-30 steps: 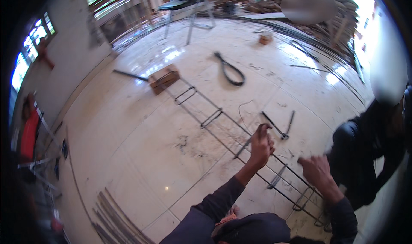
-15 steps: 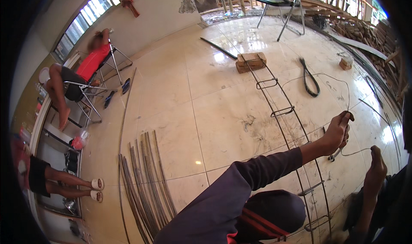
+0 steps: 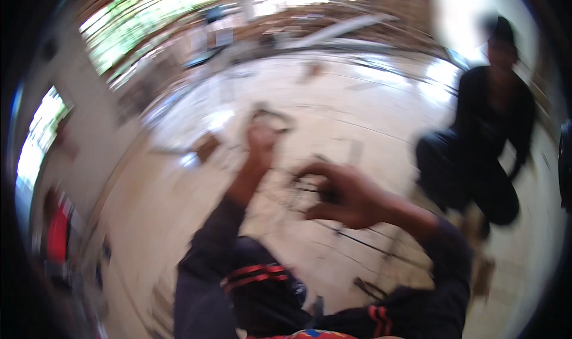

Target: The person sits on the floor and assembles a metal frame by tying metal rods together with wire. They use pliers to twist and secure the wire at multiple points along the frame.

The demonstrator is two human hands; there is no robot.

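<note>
The view is smeared by motion. My left hand (image 3: 260, 143) reaches forward over the floor; blur hides its fingers and anything in them. Just past its fingertips shows a dark wire loop (image 3: 285, 123), and I cannot tell whether the hand touches it. To the right and nearer, my right hand (image 3: 354, 199) is open, thumb and forefinger curved apart in a C. Beneath it runs a frame of thin steel bars (image 3: 363, 243), partly hidden by my hands. A brick (image 3: 205, 147) sits left of my left hand, near the frame's far end.
A person in dark clothes (image 3: 491, 118) squats at the right. Someone in a red top (image 3: 58, 229) is at the far left. Loose bars (image 3: 164, 303) lie at the lower left. A pale board (image 3: 342, 29) and a wood pile line the back.
The view has swung to the right and blurred. My hands now appear nearer the middle, and the squatting person has come into sight. My right hand's fingers have spread apart.
</note>
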